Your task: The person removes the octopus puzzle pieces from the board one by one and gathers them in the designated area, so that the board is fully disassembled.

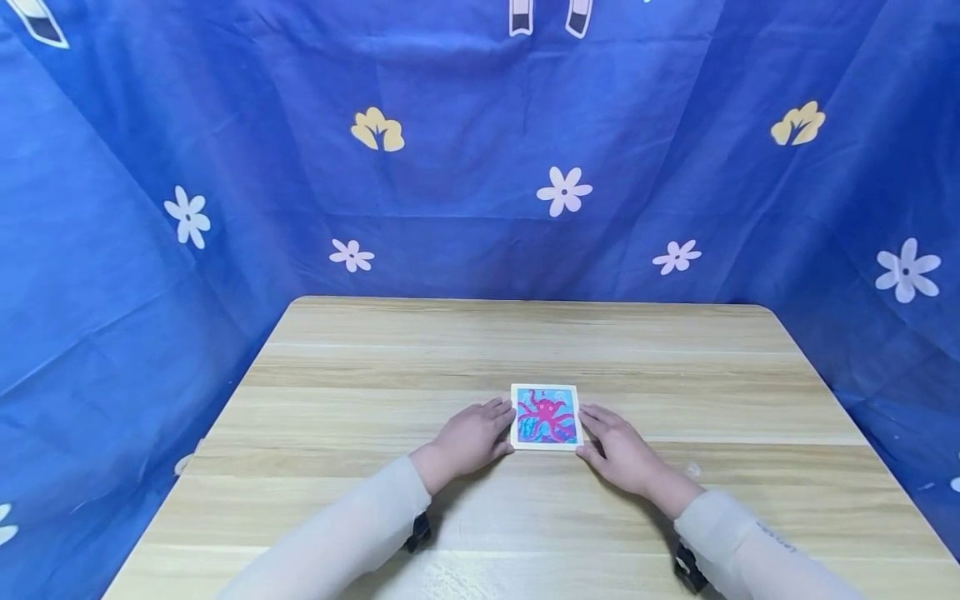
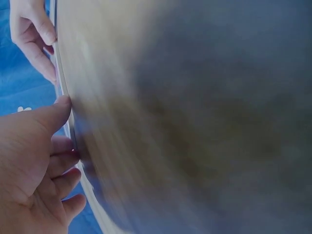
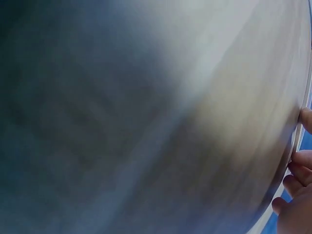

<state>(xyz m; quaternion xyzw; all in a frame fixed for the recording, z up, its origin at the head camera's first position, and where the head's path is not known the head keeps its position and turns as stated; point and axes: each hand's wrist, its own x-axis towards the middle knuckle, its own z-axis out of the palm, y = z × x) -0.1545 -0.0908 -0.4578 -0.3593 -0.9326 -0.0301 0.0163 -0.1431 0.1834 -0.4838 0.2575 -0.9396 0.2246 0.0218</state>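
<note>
A small square picture board [image 1: 546,417] with a pink octopus on blue and a pale border lies flat on the wooden table [image 1: 420,342]. My left hand [image 1: 471,435] rests at its left side, fingers along the edge and thumb near the lower left corner. On the opposite side, my right hand [image 1: 621,450] touches the right edge with fingertips, its thumb by the lower right corner. In the left wrist view the left hand [image 2: 29,161] shows loosely bent fingers. The right hand [image 3: 297,209] is partly cut off in the right wrist view.
Blue cloth [image 1: 465,192] with white flowers and yellow shapes hangs behind and beside the table. A small clear spot [image 1: 693,470] is on the tabletop beside the right wrist. Dark wrist devices show under both sleeves.
</note>
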